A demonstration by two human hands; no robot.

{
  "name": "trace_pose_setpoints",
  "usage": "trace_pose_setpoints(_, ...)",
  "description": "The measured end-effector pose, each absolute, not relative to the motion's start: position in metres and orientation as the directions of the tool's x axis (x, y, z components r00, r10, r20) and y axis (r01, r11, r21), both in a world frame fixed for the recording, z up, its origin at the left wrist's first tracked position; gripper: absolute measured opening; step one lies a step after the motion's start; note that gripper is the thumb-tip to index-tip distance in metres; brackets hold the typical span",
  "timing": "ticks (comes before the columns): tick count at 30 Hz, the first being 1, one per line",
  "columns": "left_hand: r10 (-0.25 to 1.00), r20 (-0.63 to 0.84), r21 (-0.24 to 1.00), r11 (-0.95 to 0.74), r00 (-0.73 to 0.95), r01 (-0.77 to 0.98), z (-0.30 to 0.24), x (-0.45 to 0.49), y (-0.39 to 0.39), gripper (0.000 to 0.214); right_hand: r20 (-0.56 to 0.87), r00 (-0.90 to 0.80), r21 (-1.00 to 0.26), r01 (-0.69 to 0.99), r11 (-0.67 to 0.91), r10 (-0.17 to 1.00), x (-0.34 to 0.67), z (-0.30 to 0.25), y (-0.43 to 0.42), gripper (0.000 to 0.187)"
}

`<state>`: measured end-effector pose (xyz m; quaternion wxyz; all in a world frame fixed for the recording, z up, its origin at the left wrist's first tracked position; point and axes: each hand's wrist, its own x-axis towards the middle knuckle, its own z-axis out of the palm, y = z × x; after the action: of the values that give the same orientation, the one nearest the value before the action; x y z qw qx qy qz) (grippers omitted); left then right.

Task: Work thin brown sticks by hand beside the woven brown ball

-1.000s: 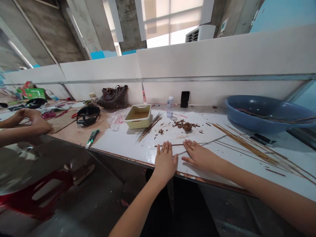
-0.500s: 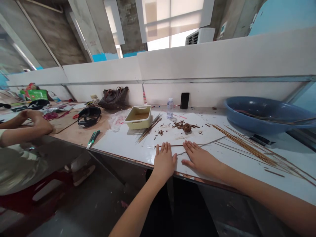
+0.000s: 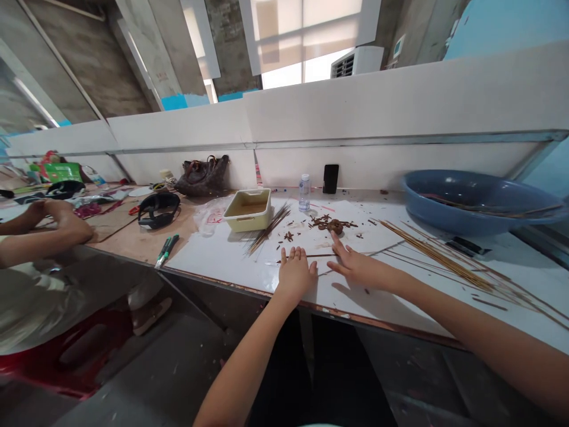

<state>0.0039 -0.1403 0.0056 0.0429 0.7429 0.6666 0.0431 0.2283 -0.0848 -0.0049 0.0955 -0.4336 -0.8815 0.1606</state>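
My left hand (image 3: 294,272) lies flat and open on the white table sheet (image 3: 213,255), fingers together, near the front edge. My right hand (image 3: 355,265) is open too, raised a little off the sheet, fingers stretched toward a thin brown stick (image 3: 320,256) lying across the sheet just beyond both hands. A brown lump (image 3: 336,226) with scattered brown bits sits further back. Neither hand holds anything.
A cream tray (image 3: 249,209), a bundle of dark sticks (image 3: 269,228), a small water bottle (image 3: 304,193) and a phone (image 3: 331,178) stand behind. Long bamboo sticks (image 3: 440,258) fan out right, beside a blue basin (image 3: 475,201). Another person's hands (image 3: 48,213) rest at the left.
My right hand has lifted off the sheet and moved forward toward the brown lump. My left hand has slid slightly forward, still flat.
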Motion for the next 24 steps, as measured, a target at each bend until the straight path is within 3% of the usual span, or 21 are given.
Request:
trace_pose_setpoints(3,0.992,0.026,0.123,-0.127,0.125,0.984,0.001,0.002,-0.14,0.069,-0.014,-0.589,-0.534,0.687,0.492,0.808,0.241,0.005,-0.081,0.101)
trace_pose_setpoints(5,0.992,0.038,0.125,-0.128,0.124,0.984,-0.003,0.002,-0.141,0.068,-0.007,-0.608,-0.578,0.651,0.493,0.794,0.249,0.006,-0.08,0.1)
trace_pose_setpoints(15,0.994,0.025,0.142,-0.113,0.111,0.983,-0.001,0.005,-0.145,0.07,0.0,-0.656,-0.598,0.605,0.526,0.755,0.25,0.013,-0.093,0.105)
trace_pose_setpoints(19,0.993,0.053,0.154,-0.117,0.11,0.981,-0.004,0.005,-0.149,0.07,0.013,-0.692,-0.558,0.594,0.579,0.722,0.252,0.008,-0.092,0.102)
trace_pose_setpoints(24,0.992,0.062,0.169,-0.117,0.108,0.979,-0.006,0.006,-0.151,0.069,0.055,-0.735,-0.377,0.612,0.696,0.676,0.252,-0.003,-0.092,0.094)
